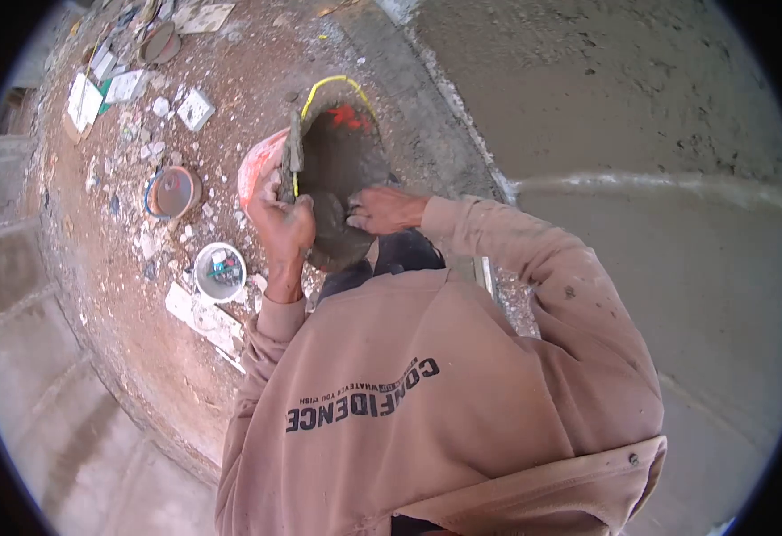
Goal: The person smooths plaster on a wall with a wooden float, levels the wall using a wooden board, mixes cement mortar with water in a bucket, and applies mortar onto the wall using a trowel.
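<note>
A tilted orange-pink bucket (pixel 259 165) with a yellow rim stands before my body, its inside coated with wet grey mortar (pixel 342 161) and marked by a red patch. My left hand (pixel 285 223) is closed at its near left rim, thumb toward the opening. Just above those fingers runs a mortar-caked grey strip (pixel 295 147); whether it is a tool's edge or crust on the rim, I cannot tell. Over the opening, my right hand (pixel 386 210) has curled fingers by a rounded grey mass (pixel 330 228). What it holds, if anything, is hidden.
Left of me are a white bucket (pixel 220 272) with small items inside and a brown bucket (pixel 174 192) of greyish liquid. Broken tiles (pixel 196 110) and rubble litter the dirt. Another bucket (pixel 159 43) sits farther off. Smooth grey cement (pixel 623 259) spreads on the right.
</note>
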The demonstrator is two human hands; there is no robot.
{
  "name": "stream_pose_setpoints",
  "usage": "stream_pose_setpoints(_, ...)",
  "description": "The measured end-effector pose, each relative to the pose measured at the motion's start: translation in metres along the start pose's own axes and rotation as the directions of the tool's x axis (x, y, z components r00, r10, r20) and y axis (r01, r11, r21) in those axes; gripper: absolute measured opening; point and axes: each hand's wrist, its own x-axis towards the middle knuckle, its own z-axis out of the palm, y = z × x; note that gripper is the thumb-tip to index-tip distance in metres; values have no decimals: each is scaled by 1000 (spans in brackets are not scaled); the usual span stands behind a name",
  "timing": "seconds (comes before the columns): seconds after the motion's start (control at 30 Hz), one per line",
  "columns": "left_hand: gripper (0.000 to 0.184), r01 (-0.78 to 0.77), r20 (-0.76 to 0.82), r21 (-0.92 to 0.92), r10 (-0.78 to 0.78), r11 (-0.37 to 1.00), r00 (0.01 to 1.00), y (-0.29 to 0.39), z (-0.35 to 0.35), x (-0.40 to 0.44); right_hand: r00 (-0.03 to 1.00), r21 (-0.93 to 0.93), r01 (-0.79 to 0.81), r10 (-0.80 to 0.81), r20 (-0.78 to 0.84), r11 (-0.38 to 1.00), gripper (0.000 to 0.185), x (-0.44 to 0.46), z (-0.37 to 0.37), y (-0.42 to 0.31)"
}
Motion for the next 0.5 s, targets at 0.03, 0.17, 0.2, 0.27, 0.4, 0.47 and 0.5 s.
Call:
stream_pose_setpoints(0.03, 56, -2, -29, 14, 2, 1000, 1000, -14, -7, 4, 999, 12, -11, 11, -51, 1000, 47, -9, 0, -1)
stream_pose_setpoints(0.17, 62, 260, -160, -110, -275, 959, 948, -33, -7, 19, 995, -82, -75, 68, -78, 994, 44, -20, -35, 4)
stream_pose_setpoints(0.2, 64, 293, -171, -207, -329, 934, 929, -42, -2, 24, 995, -134, -72, 63, -72, 988, 42, -17, -47, 9)
stream_pose_setpoints(0.27, 66, 307, -201, -243, -357, 920, 912, -52, 8, 37, 994, -179, -67, 50, -97, 982, 40, -11, -72, 18)
stream_pose_setpoints(0.4, 65, 416, -269, -316, -501, 853, 822, -62, 17, 64, 986, -149, -5, -20, -166, 989, 35, -1, -141, 26)
stream_pose_setpoints(0.47, 50, 441, -356, -281, -519, 853, 777, -67, 22, 79, 968, -133, 83, -112, -223, 988, 37, 11, -181, 25)
stream_pose_setpoints(0.5, 48, 458, -381, -301, -546, 836, 746, -82, 23, 80, 949, -135, 144, -175, -261, 980, 39, 18, -201, 25)
